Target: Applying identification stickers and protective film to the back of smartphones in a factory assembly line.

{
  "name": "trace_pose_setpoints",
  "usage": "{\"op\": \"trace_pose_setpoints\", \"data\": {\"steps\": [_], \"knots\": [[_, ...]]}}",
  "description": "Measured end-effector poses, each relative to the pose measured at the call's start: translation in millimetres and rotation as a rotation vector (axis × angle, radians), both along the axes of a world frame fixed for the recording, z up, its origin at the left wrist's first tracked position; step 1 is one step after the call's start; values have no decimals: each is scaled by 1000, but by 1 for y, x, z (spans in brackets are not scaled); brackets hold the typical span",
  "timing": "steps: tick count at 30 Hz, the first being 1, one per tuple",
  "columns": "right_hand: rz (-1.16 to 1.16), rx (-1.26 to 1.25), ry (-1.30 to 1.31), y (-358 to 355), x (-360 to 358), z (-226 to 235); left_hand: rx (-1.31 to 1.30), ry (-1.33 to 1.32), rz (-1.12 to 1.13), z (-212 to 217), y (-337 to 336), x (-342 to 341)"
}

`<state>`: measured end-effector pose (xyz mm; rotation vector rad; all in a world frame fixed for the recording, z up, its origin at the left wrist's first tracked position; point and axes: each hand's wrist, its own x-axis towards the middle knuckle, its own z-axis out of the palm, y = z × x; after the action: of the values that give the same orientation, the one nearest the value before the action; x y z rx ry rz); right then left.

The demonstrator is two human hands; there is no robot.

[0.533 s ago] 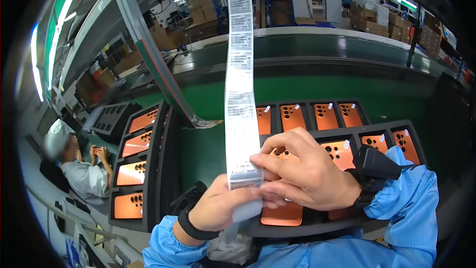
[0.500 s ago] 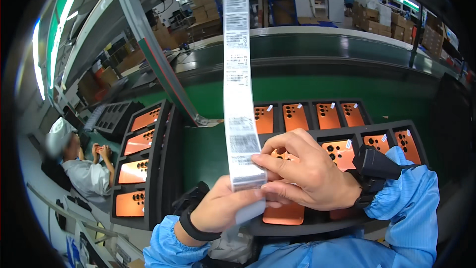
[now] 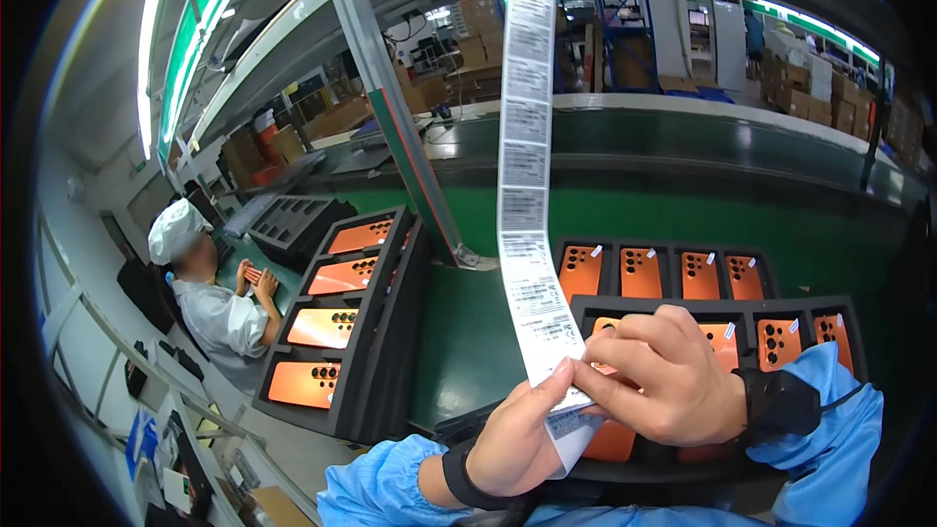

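Both the left hand [image 3: 517,434] and right hand [image 3: 664,385] pinch the hanging label strip [image 3: 524,185] above trays of orange phone backs [image 3: 641,273]; a hasty peel risks tearing a label.

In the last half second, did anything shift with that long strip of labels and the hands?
Hardly anything. The label strip swayed a little at its top. Both the left hand and the right hand stayed pinched on its lower end, and the trays of orange phone backs did not move.
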<state>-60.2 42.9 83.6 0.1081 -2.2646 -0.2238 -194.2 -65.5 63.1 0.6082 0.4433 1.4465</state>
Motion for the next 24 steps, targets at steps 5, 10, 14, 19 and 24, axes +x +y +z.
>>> {"op": "trace_pose_setpoints", "data": {"steps": [5, 10, 14, 19, 24], "knots": [[-24, 212, 162, 2, 5, -8, -72, 30, 81, 7, 7, 9], [-25, 310, 208, 7, 11, -2, -28, 0, 60, 14, 16, 10], [66, 18, 199, 12, 11, 3, 14, 30, 106, 20, 20, 17], [84, 15, 247, 13, 24, -2, -19, 144, 118, 23, 23, 30], [127, 132, 314, 18, 37, -6, -26, 168, 99, 26, 32, 39]]}}
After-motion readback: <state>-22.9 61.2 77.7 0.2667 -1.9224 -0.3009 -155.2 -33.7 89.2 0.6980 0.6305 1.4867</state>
